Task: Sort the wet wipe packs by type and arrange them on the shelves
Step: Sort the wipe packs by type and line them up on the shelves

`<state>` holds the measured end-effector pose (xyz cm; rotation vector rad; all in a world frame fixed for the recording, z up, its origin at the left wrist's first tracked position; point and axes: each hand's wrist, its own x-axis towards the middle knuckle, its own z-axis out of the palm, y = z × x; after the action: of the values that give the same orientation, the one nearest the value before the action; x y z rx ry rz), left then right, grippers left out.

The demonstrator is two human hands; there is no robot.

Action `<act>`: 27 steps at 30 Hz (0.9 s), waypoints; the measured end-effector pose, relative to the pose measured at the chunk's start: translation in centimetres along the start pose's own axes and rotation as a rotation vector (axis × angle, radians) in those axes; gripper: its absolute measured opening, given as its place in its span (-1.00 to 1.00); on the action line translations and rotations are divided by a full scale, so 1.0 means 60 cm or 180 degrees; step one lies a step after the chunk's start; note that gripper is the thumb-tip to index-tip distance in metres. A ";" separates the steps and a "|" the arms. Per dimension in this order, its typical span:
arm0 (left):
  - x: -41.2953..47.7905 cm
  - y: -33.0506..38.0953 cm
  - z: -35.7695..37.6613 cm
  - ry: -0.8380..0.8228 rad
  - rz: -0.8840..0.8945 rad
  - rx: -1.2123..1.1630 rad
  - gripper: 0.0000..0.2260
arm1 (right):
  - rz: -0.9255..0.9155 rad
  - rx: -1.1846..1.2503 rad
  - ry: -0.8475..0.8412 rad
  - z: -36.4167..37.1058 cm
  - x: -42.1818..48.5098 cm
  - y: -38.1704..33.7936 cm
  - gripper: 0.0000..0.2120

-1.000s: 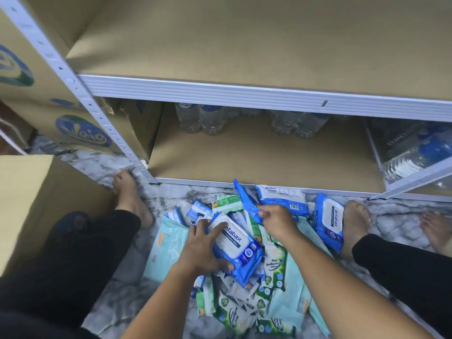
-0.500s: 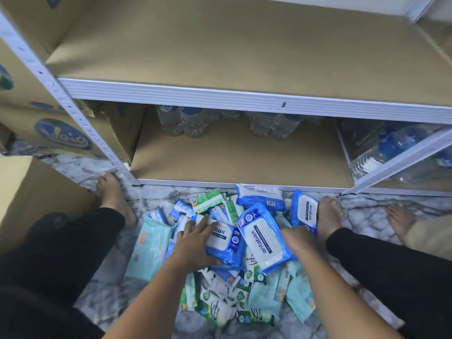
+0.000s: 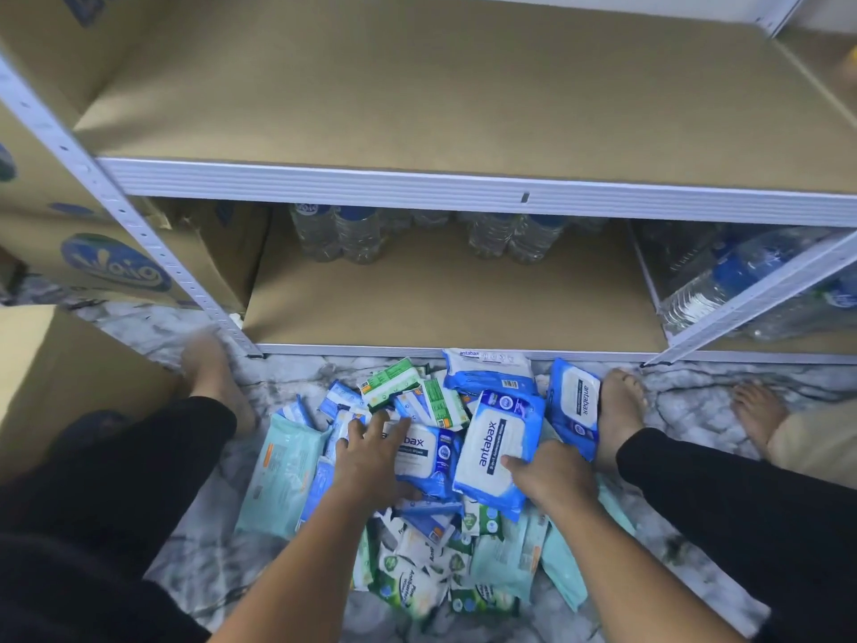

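Your head camera looks forward and steeply down, wide-angle, close above the floor (image 3: 695, 401), facing the front edges of the shelves (image 3: 463, 190)

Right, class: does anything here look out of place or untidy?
Yes. The packs lie in a mixed heap on the floor, blue, green and teal types overlapping at all angles, none on the shelves. One blue pack leans on edge against a foot.

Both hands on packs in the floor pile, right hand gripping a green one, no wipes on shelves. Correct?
Not quite: the head view shows the right hand gripping a blue Antabax pack, not a green one. The rest holds.
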<state>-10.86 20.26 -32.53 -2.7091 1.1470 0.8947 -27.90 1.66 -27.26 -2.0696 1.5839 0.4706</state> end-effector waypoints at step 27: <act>0.060 -0.178 -0.097 0.1203 -0.0286 -0.0940 -0.05 | -0.2242 -0.1488 0.0422 -0.035 0.059 -0.152 -0.07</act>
<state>1.18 24.03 -31.33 -3.2473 0.9993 0.5949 -18.20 -0.45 -25.89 -2.8671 0.7380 0.4692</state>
